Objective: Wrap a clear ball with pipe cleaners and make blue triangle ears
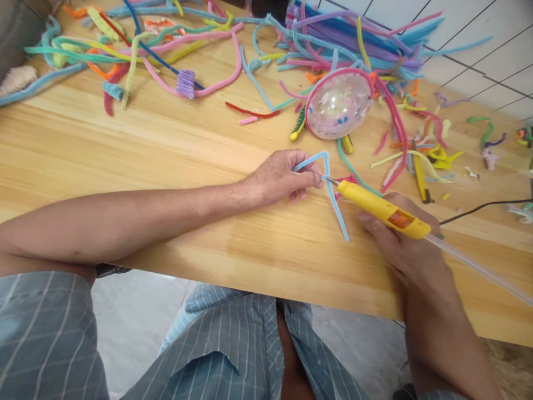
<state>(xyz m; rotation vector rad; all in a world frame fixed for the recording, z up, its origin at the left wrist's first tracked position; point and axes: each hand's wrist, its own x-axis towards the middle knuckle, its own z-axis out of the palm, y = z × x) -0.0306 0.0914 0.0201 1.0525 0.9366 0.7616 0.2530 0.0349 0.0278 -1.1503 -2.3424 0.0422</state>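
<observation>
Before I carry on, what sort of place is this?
Probably a craft workspace, home or workshop I can't tell: a wooden table scattered with fuzzy coloured stems, a thick bundle of them at the back, and what looks like a yellow glue gun in the right hand.

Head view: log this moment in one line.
left hand: holds bent blue pipe cleaner; right hand: holds yellow glue gun; nozzle: at pipe cleaner; beyond: pink-rimmed clear dome

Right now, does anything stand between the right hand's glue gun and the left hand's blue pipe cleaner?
Nothing visible does: the glue gun in the right hand has its tip at the blue pipe cleaner, held by the left hand.
</observation>
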